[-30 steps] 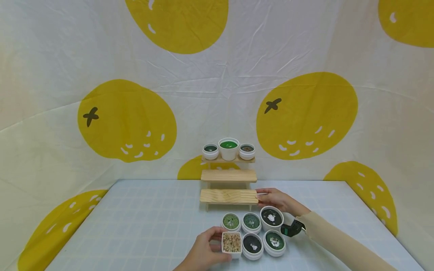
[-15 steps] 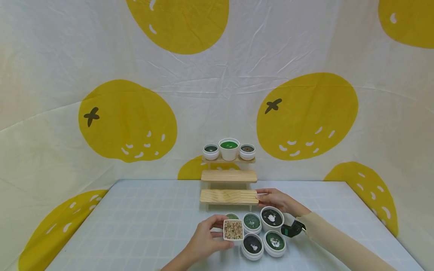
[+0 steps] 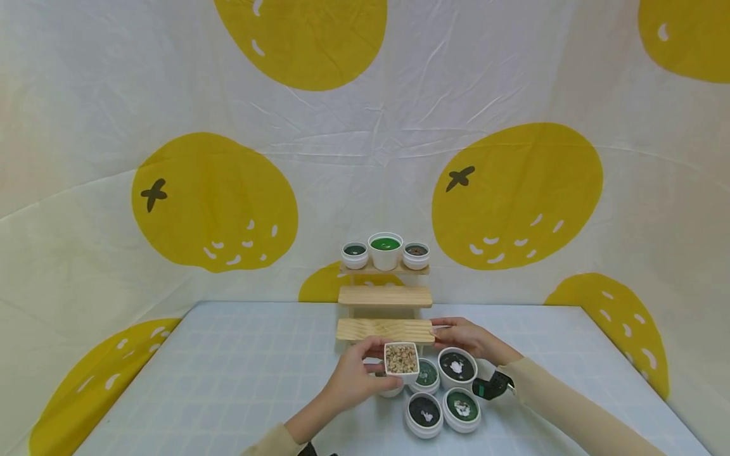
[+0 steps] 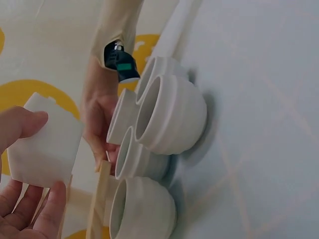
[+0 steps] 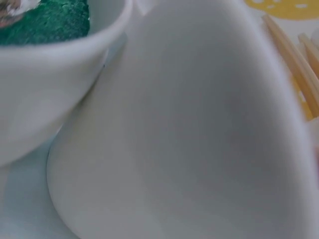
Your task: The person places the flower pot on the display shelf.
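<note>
My left hand (image 3: 352, 372) holds a small square white pot (image 3: 402, 361) filled with beige gravel, thumb on the near side and fingers on the far side. The pot is raised just in front of the lowest step of a three-step wooden display stand (image 3: 383, 328). In the left wrist view, the pot's plain white side (image 4: 47, 144) shows between thumb and fingers. My right hand (image 3: 470, 337) grips the right end of that lowest step. A white round pot (image 5: 174, 124) fills most of the right wrist view and hides the right hand there almost entirely.
Round white pots with dark or green filling stand close together before the stand: a larger black one (image 3: 457, 365), a green one (image 3: 462, 405), a black one (image 3: 424, 413), others partly behind the left hand. Three pots, the middle one (image 3: 385, 253) tallest, occupy the top step.
My left hand has lifted the square pot from the front left of the group and carried it up and forward, slightly right, toward the lowest step. My right hand has stayed put.
</note>
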### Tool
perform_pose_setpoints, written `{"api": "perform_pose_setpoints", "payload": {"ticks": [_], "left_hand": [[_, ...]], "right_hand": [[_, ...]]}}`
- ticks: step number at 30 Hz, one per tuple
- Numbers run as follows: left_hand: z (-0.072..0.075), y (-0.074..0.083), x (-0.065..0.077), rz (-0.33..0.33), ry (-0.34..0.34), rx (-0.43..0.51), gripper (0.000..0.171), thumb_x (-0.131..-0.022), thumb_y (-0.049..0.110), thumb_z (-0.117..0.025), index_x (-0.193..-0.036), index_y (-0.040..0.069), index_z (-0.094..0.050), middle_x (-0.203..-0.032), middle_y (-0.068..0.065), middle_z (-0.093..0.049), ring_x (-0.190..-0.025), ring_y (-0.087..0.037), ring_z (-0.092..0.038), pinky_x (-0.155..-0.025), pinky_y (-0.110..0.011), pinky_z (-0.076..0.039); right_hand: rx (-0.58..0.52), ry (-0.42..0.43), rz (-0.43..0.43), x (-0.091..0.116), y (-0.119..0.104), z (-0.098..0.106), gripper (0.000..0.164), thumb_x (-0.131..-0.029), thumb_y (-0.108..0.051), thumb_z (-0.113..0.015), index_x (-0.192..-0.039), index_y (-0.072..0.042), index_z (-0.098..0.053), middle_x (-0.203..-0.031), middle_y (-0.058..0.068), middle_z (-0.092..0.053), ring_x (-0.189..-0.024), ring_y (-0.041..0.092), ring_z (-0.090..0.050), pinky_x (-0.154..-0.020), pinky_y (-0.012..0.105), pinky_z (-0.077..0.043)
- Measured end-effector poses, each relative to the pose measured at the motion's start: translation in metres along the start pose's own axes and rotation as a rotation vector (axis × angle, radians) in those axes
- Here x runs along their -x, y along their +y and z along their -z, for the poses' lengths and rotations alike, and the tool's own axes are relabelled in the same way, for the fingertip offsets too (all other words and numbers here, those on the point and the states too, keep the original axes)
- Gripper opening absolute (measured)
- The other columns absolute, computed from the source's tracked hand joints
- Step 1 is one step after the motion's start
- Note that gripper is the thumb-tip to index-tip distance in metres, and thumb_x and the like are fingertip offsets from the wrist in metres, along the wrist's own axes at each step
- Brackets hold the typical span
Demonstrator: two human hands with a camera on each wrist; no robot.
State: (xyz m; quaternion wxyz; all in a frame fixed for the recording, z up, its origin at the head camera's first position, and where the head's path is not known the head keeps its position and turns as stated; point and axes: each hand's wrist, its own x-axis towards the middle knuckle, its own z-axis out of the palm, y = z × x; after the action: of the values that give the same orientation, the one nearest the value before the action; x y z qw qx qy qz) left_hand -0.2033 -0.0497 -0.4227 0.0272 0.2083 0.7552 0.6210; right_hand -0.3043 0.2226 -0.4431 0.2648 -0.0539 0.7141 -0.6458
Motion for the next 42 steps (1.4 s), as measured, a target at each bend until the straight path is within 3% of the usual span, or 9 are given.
{"api": "perform_pose_setpoints", "payload": {"ticks": [17,25,32,42], "left_hand": [[-0.001,0.012,-0.041,-0.014,0.093,-0.035,0.057,-0.07,0.006,-0.083,-0.12,-0.004,-0.057,-0.105,-0.017,-0.062,-0.093,-0.018,-0.063,-0.078,-0.024,-0.058],[0.0,0.015,-0.06,0.014,0.122,-0.076,0.059,-0.071,0.008,-0.083,-0.122,-0.003,-0.057,-0.106,-0.017,-0.064,-0.095,-0.023,-0.065,-0.08,-0.027,-0.058],[0.0,0.018,-0.077,0.048,0.134,-0.129,0.056,-0.072,0.014,-0.083,-0.122,0.004,-0.059,-0.109,-0.01,-0.063,-0.093,-0.018,-0.062,-0.082,-0.028,-0.057],[-0.001,0.024,-0.099,0.085,0.166,-0.14,0.057,-0.072,0.016,-0.083,-0.122,0.005,-0.059,-0.113,-0.01,-0.063,-0.102,-0.026,-0.063,-0.086,-0.032,-0.056]], "right_hand": [[-0.034,0.013,-0.027,0.002,0.002,-0.002,0.061,-0.095,-0.009,-0.056,-0.144,0.012,-0.026,-0.104,0.008,-0.066,-0.084,0.008,-0.064,-0.079,0.02,-0.056],[-0.006,0.012,-0.037,0.004,0.002,-0.002,0.06,-0.095,-0.012,-0.056,-0.143,0.012,-0.029,-0.109,0.008,-0.065,-0.085,0.008,-0.064,-0.079,0.021,-0.056],[0.027,0.006,-0.024,0.003,0.002,-0.001,0.059,-0.095,-0.014,-0.056,-0.142,0.012,-0.031,-0.109,0.006,-0.065,-0.087,0.009,-0.064,-0.081,0.022,-0.056],[0.022,0.025,-0.02,0.002,-0.001,-0.002,0.058,-0.094,-0.007,-0.054,-0.143,0.012,-0.029,-0.112,0.009,-0.063,-0.087,0.009,-0.064,-0.083,0.024,-0.056]]}}
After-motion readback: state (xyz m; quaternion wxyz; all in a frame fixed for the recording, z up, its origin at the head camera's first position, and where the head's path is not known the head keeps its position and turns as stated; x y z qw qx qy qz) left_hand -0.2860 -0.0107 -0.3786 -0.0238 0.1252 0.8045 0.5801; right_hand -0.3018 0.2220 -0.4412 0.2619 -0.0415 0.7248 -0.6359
